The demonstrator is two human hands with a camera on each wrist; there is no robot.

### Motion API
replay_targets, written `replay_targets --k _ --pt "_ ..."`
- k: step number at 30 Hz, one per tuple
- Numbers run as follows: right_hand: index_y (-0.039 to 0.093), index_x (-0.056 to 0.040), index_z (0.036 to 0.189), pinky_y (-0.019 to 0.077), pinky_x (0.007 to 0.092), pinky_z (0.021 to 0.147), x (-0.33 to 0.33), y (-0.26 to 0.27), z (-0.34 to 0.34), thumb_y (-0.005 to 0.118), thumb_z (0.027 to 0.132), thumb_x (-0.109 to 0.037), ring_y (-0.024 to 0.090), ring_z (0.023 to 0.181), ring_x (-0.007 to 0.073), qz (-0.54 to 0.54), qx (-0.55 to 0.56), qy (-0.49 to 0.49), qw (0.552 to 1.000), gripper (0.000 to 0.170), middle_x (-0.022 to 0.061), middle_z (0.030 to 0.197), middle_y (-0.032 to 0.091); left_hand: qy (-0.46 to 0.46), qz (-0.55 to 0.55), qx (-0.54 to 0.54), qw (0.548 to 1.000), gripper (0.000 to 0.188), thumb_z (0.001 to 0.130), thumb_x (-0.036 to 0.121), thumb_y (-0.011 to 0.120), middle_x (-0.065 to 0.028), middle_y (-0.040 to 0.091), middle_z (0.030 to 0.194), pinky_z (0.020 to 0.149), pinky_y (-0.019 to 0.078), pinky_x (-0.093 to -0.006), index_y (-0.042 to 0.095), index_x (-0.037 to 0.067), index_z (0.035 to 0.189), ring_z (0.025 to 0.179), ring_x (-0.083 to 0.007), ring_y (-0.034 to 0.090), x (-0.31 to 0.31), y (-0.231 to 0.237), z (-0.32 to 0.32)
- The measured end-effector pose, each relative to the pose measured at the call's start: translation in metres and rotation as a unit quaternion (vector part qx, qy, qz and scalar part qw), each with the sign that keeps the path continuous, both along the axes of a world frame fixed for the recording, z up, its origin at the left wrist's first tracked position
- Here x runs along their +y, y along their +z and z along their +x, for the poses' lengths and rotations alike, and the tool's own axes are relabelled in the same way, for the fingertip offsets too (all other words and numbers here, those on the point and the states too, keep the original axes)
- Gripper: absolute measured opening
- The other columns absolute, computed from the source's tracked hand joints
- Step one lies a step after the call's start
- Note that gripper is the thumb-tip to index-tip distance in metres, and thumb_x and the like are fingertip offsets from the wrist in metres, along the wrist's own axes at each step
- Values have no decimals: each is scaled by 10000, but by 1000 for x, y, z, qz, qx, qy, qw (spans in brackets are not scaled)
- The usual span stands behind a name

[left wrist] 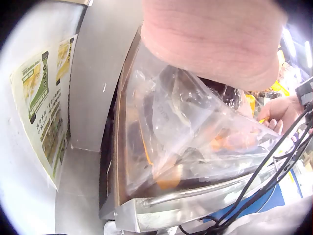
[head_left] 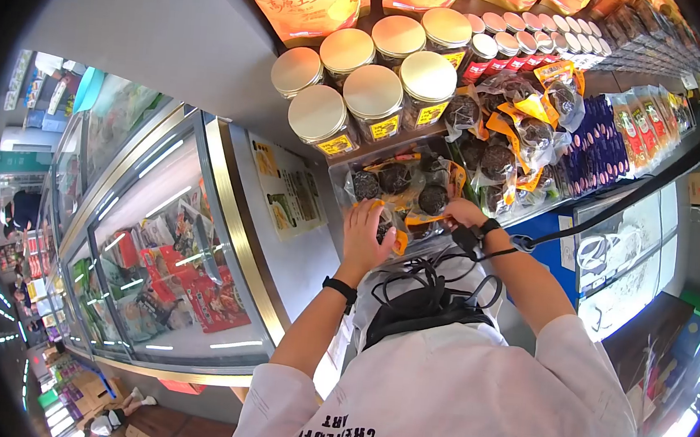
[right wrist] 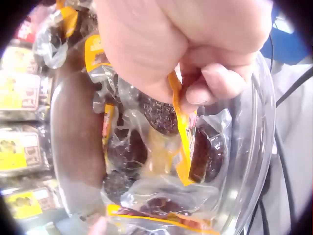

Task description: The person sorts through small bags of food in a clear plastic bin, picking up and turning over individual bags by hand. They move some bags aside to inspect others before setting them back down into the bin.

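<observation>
Open above middle packets, jars behind

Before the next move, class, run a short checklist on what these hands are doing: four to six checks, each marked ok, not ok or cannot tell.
1. Right hand pinching a packet by its yellow edge: ok.
2. Left hand gripping something: cannot tell; it lies over the bin, but its hold is unclear.
3. Other packets lying apart from one another: not ok; they overlap in the bin.
4. Cables well away from the right wrist: not ok; they run close by it.
5. Jars behind the bin capped: ok.
</observation>
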State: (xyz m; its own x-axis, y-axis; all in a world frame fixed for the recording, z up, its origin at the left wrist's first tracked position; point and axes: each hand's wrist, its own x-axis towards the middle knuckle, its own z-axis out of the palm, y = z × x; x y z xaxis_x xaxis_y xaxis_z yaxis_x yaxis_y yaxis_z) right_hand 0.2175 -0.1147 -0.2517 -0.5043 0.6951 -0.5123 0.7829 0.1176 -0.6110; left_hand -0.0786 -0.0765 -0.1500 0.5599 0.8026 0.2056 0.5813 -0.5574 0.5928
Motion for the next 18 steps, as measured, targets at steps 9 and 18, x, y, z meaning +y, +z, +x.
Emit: replay_targets --k 9,18 --pt "520 -7 716 312 247 396 -14 171 20 557 882 -171 405 440 128 -321 358 -644 595 236 60 592 487 13 -45 -53 997 559 787 269 637 -225 460 1305 1044 284 -502 475 -1 1249 1236 -411 403 1 13 -6" --pt "543 -31 801 396 231 480 18 218 -15 545 899 -119 475 546 99 -320 482 -602 550 131 40 688 543 -178 -242 -122 946 651 782 258 720 -218 452 1342 1004 379 -380 436 -13 1301 1223 -330 464 33 95 62"
